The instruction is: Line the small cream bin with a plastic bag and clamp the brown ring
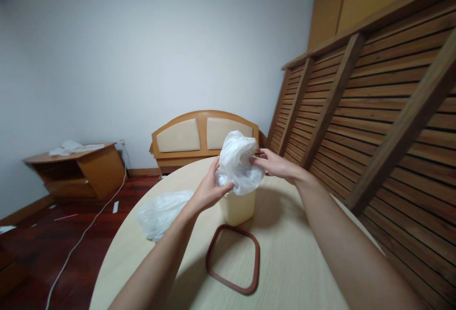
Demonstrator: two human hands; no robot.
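Both my hands hold a crumpled white plastic bag [238, 160] above a small cream bin [238, 208] that stands on the round pale table [302, 262]. My left hand [208, 191] grips the bag's lower left side, fingers closed on it. My right hand [274, 163] pinches the bag's right edge. A brown ring-shaped bin rim [233, 258] lies flat on the table in front of the bin. The bag hides the bin's top.
Another white plastic bag [162, 212] lies on the table's left side. A slatted wooden bed frame [374, 110] leans on the right. A headboard [204, 136] stands by the far wall, a low wooden cabinet [80, 169] at left, a white cable [85, 234] on the floor.
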